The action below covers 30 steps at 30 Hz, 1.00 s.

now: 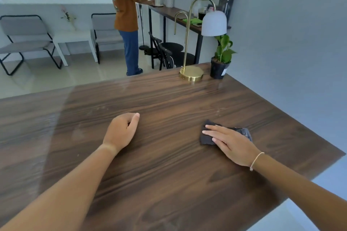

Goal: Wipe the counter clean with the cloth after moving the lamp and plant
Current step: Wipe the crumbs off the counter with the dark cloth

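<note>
The right hand [231, 143] lies flat, its fingers [212, 131] stretched out together and pressing down on a small dark grey crumpled cloth [206, 139], which sits under the palm with one end poking out beyond the fingertips and the other showing past the back of the hand. The left hand [123, 130] rests well apart from it, across the middle of the dark wood-grain surface [159, 170]; its fingers [135, 118] are curled loosely inward and hold nothing, the knuckles touching the wood. Far ahead of the cloth-pressing fingers, near the back corner by the grey wall, stand the brass arched desk lamp with a white dome shade [191, 76] and, just beside it, the small green leafy plant in a black pot [218, 70]. Both appear to have been set aside already, so the wiping looks to be the step in hand. The likely troubles: a long forward sweep could carry the cloth into the lamp's round base or the pot and tip the plant, since the lamp is tall and top-heavy with its shade overhanging the pot. The patch beneath those two would also stay unwiped unless they are shifted again. Faint pale smudges ahead of the fingers may be missed if the strokes stay short, and the bunched cloth could slip from under a flat palm.
</note>
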### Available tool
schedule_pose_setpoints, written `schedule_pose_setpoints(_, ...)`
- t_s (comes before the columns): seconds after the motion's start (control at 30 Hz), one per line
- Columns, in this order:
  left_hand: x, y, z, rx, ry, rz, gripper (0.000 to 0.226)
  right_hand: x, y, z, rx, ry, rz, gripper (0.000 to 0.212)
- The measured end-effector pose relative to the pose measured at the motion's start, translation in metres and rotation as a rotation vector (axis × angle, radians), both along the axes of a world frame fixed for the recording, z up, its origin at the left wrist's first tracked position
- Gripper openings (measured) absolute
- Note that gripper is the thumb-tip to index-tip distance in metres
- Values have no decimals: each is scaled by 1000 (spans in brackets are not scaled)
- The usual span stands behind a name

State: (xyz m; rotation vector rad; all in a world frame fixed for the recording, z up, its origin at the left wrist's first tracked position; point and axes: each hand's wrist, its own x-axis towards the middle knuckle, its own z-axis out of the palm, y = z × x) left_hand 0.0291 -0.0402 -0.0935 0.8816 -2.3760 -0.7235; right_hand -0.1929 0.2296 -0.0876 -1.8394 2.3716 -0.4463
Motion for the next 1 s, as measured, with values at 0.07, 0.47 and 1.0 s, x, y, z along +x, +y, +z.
schedule_pose_setpoints(0.07,-26,19,0,2,1,-49,54,-43,3,-3,-25,15,-110,39)
schedule_pose_setpoints(0.47,-96,77,-4,-5,-83,-27,38,-103,-84,-8,23,-48,25,40)
schedule_pose_setpoints(1.0,-99,85,0,5,-118,30,46,-126,-100,-5,38,-11,23,41)
